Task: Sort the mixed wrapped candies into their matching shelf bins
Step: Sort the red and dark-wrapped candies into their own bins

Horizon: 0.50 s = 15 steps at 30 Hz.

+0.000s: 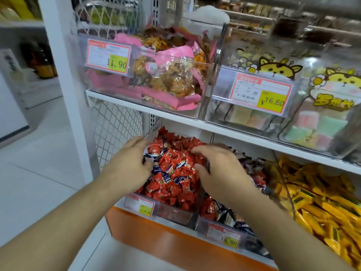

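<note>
- The left hand is curling its fingers into the heap of red foil-wrapped candies filling the clear plastic bin on the lower shelf; it should be pinching only the dark-blue wrapped strays.
- The right hand is hovering claw-like over the same heap; whether either is gripping anything, I cannot tell, fingertips being hidden.
</note>
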Each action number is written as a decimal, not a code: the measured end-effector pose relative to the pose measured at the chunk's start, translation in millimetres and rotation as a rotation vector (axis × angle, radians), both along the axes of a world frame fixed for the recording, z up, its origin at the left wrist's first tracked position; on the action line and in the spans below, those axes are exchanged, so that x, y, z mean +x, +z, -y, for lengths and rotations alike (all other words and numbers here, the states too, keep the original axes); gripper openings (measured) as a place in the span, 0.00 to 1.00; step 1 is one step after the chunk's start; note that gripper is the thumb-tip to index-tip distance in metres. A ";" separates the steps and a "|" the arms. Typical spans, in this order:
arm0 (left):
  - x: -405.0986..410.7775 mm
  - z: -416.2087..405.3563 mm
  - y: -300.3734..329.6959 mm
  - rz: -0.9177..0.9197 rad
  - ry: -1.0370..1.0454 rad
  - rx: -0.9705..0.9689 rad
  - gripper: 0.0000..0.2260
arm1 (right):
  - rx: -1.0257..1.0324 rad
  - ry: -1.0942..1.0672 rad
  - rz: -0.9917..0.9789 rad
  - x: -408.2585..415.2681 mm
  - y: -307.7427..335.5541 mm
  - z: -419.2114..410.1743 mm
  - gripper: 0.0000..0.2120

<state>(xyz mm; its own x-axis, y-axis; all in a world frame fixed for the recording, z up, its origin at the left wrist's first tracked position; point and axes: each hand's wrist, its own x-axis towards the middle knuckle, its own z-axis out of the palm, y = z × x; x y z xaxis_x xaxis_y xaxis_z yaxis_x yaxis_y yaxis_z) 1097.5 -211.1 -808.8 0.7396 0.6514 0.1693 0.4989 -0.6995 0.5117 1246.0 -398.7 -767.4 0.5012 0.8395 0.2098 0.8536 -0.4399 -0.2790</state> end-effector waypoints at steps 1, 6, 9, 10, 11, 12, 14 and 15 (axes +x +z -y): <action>-0.6 0.8 0.1 0.006 -0.003 0.002 0.26 | -0.041 0.018 0.023 1.9 -2.9 -14.9 0.20; 0.5 -0.7 0.0 0.040 0.016 0.046 0.23 | -0.367 0.000 0.111 19.8 -18.0 -72.8 0.15; 5.4 -1.9 -1.3 0.054 -0.024 0.126 0.17 | -0.487 0.009 0.226 25.2 -25.9 -89.6 0.11; 7.3 -1.7 -2.3 0.059 -0.043 0.136 0.15 | -0.496 0.008 0.243 25.3 -27.7 -92.1 0.10; 9.0 -1.1 -3.5 0.062 -0.059 0.145 0.13 | -0.494 0.003 0.244 25.7 -29.8 -93.4 0.09; 10.8 -1.1 -5.2 0.063 -0.075 0.154 0.12 | -0.480 0.000 0.240 26.3 -31.3 -93.6 0.08; 14.2 -0.2 -8.1 0.063 -0.100 0.169 0.10 | -0.441 -0.005 0.229 26.2 -30.5 -90.3 0.07; 15.4 0.8 -9.0 0.062 -0.110 0.169 0.09 | -0.412 -0.005 0.218 25.1 -28.6 -86.6 0.06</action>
